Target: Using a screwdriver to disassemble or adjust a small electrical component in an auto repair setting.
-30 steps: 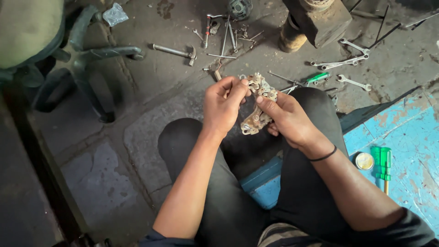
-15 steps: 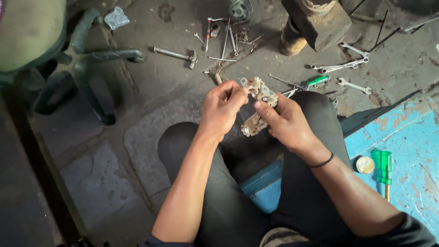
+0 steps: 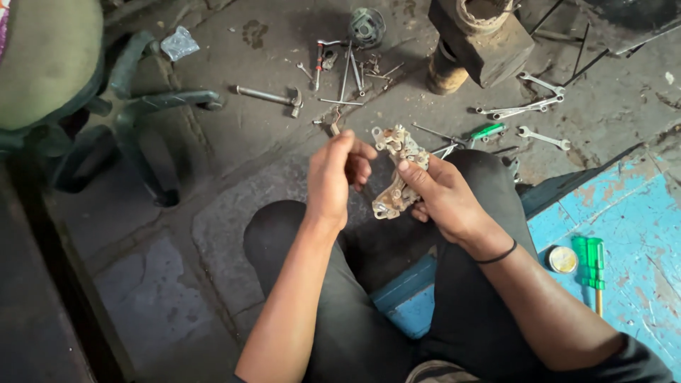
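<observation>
Clearly, my right hand was clamped on the curved metal part, a worn, rusty plate studded with small round fittings, thumb pressed along its face and the other fingers wrapped behind. The part stood roughly upright above my knees, between both hands. My left hand sat just beside it with the fingers loosely curled together; I could not tell whether any fingertip actually touched the metal, and it held nothing that I could see. On the grimy concrete floor beyond lay a hammer, a scatter of thin rods and small tools, a green-handled screwdriver and several spanners. A heavy block stood near them. To my right, on the blue painted surface, a second green screwdriver lay just beside a small round tin.
</observation>
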